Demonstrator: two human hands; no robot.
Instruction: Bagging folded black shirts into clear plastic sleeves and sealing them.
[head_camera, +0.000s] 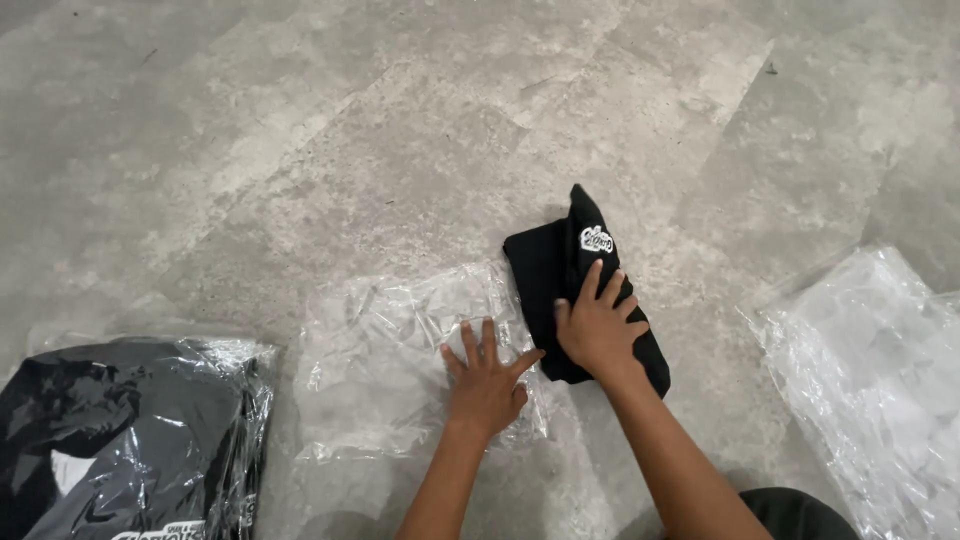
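Note:
A folded black garment (545, 265) with a small white logo lies on the grey concrete floor. My right hand (597, 327) rests flat on its near part, fingers spread. Just left of it lies an empty clear plastic bag (385, 365), flat and crinkled. My left hand (487, 379) presses palm-down on the bag's right end, fingers apart, next to the garment's edge. Neither hand grips anything.
A black garment packed in a clear plastic bag (130, 440) lies at the lower left. A pile of clear plastic bags (880, 370) sits at the right edge. Bare grey concrete floor (400, 130) stretches beyond. A dark trouser leg (800, 515) shows at the bottom.

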